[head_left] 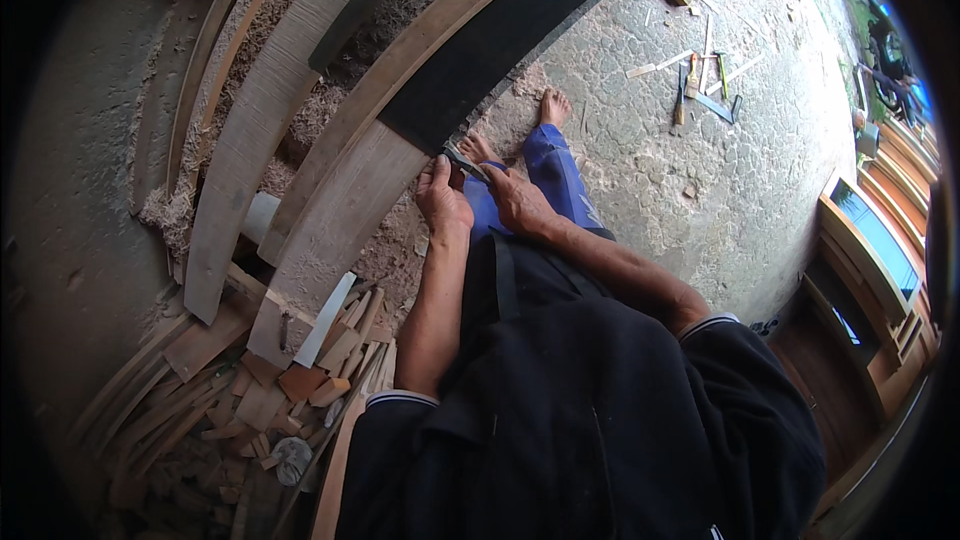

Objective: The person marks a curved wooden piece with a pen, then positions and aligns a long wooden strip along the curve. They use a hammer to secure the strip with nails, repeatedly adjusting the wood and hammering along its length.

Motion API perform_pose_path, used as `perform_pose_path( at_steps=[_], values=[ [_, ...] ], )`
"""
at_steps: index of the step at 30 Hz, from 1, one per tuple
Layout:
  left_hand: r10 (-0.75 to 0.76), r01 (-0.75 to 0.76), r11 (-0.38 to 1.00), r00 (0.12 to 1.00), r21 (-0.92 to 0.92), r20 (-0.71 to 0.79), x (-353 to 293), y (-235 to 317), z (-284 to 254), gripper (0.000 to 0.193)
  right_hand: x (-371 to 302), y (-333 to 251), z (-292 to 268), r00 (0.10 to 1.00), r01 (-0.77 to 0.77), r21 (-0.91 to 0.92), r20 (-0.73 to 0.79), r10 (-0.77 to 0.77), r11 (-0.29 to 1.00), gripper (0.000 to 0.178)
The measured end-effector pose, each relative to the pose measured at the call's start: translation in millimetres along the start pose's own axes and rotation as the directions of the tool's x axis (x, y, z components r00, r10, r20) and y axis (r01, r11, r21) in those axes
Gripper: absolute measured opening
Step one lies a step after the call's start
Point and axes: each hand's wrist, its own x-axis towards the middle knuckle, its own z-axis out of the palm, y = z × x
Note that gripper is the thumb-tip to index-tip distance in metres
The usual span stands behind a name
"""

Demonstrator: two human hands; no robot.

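Observation:
My right hand (518, 202) is closed around the handle end of a dark metal hand tool (466, 162) that looks like pliers. The tool's far end reaches the fingertips of my left hand (444, 198), which are pinched together beside the bench edge. Whatever lies between those fingertips is too small to make out. Both hands are at the near edge of a long wooden bench (345, 195), close to the corner of a black sheet (470, 60) lying along its top.
Curved planks (235, 155) and wood shavings lie left of the bench. A handsaw blade (325, 320) rests on the bench end above a heap of wood offcuts (265, 400). Several hand tools and a brush (693, 75) lie on the concrete floor (680, 230). Wooden frames (870, 260) stand at right.

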Motion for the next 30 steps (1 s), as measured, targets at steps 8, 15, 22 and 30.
perform_pose_path(
  at_steps=[8, 15, 22, 30],
  values=[
    [0.017, -0.017, 1.000, 1.000, -0.017, -0.023, -3.5, 0.1, 6.0, 0.007, 3.9, -6.4, -6.4, 0.995, -0.043, -0.034, 0.083, 0.046, 0.998, 0.064],
    [0.036, -0.036, 0.999, 0.999, -0.019, -0.004, -3.8, 0.4, 7.8, 0.008, 4.2, -17.2, -12.7, 0.999, 0.053, -0.044, 0.009, -0.053, 0.998, 0.081],
    [0.040, -0.040, 0.999, 0.999, -0.017, 0.004, -3.8, -0.2, 7.3, 0.010, 3.4, -9.3, -7.2, 0.994, 0.102, -0.027, -0.031, -0.102, 0.994, 0.077],
    [0.054, -0.054, 0.998, 0.999, -0.012, 0.001, 0.1, -4.4, 3.4, 0.011, 3.3, -1.0, -3.8, 0.995, -0.056, -0.052, 0.077, 0.060, 0.997, 0.058]
  ],
)
